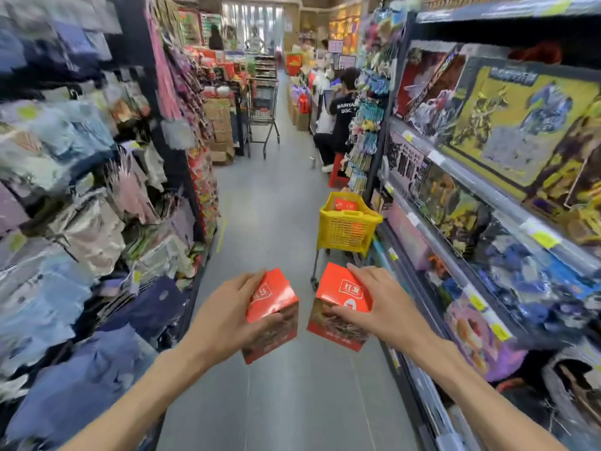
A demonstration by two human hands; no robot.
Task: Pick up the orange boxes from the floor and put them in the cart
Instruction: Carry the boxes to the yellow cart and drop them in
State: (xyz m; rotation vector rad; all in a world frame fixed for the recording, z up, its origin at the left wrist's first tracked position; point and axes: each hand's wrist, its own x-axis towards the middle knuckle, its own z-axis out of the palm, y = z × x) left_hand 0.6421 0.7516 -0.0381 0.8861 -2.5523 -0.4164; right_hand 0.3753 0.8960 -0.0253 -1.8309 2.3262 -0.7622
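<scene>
My left hand [227, 315] grips an orange box [276, 301] from its left side, holding it above the grey floor. My right hand [379, 304] grips a second orange box [340, 292] from its right side, level with the first. A narrow gap separates the two boxes. Ahead and slightly right stands the yellow cart [346, 231] on a metal wheeled frame, close to the right-hand shelves. Another orange box [345, 205] lies inside its basket.
Shelves of packaged clothes [81, 196] line the left side of the aisle and toy boxes [507, 131] the right. A person in black [340, 125] sits on a red stool [338, 172] beyond the cart. A metal shopping trolley [262, 109] and stacked cartons [221, 131] stand farther down.
</scene>
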